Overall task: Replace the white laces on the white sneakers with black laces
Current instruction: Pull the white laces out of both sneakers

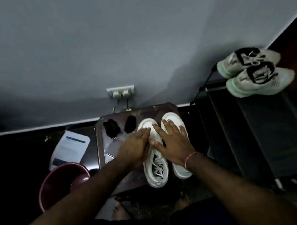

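Flat and straight-fingered, the left hand (135, 147) covered the left sneaker (157, 181) toe; the right hand (174, 142) hid the right sneaker (170, 118) lacing. Dim black laces (112, 129) lay at ten o'clock.

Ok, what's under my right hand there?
The right hand lies flat over the right white sneaker; its toe and heel show past the hand. The sneaker's middle, laces included, is covered, so its lacing cannot be seen.

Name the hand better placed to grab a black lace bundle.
Probably left. The left hand lies nearer the black lace bundles; the right hand rests on the right sneaker, with the left sneaker between.
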Tool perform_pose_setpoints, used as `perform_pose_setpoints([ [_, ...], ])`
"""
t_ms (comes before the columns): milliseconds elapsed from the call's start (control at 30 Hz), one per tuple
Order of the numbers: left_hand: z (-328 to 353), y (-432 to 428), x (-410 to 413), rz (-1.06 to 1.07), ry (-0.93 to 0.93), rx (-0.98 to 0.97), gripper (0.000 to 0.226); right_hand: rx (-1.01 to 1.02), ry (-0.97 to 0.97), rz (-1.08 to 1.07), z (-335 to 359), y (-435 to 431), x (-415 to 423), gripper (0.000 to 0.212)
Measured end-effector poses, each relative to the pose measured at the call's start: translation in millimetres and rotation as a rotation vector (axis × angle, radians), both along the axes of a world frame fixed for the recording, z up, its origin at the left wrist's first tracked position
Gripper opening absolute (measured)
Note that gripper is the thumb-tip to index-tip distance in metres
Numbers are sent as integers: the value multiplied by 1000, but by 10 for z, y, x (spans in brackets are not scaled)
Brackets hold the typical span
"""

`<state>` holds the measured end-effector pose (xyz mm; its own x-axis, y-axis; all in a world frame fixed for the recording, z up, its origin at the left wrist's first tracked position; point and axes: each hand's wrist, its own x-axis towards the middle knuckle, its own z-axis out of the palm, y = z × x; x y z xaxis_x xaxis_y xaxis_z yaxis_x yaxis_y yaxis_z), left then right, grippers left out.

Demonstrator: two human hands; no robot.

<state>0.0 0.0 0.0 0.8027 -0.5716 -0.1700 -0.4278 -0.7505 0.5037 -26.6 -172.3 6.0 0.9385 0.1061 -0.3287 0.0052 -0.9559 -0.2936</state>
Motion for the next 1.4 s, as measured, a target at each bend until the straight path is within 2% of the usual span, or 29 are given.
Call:
perform_pose_setpoints([
  [67,-206,-14,-46,61,79,-103,58,-68,-46,44,-148,-3,-15,69],
  [133,-375,-20,-133,124,73,-164,56,-110,-83,56,-288,-23,-44,66],
  [200,-535,-52,-178,186,-2,-232,58,-117,-135,48,-355,2,-41,65],
  [333,-675,-138,-264,302,-171,-266,45,-167,-211,48,-457,15,-58,65],
  [567,-789,-189,-464,437,-61,-566,40,-148,-231,57,-271,53,-200,51],
  [667,-788,-171,-701,437,-38,-575,30,-77,-323,82,-281,71,-340,46],
  [733,-776,-152,-849,442,-42,-519,36,35,-315,68,-324,130,-497,39],
  [833,-709,-164,-964,435,-147,-438,48,95,-295,35,-380,192,-729,27],
  [900,-654,-177,-1010,443,-197,-410,45,105,-320,10,-384,211,-846,17],
  [967,-667,-203,-1023,462,-249,-409,44,97,-335,-24,-394,219,-899,17],
  [1100,-685,-207,-1136,491,-309,-465,36,86,-384,-50,-435,267,-997,24],
  [1300,-688,-196,-1038,529,-330,-506,6,52,-424,-64,-528,286,-973,21],
  [1367,-636,-209,-1002,542,-332,-582,4,38,-442,-77,-565,289,-959,19],
  [1400,-553,-217,-1007,554,-273,-673,7,36,-447,-89,-581,285,-956,19],
])
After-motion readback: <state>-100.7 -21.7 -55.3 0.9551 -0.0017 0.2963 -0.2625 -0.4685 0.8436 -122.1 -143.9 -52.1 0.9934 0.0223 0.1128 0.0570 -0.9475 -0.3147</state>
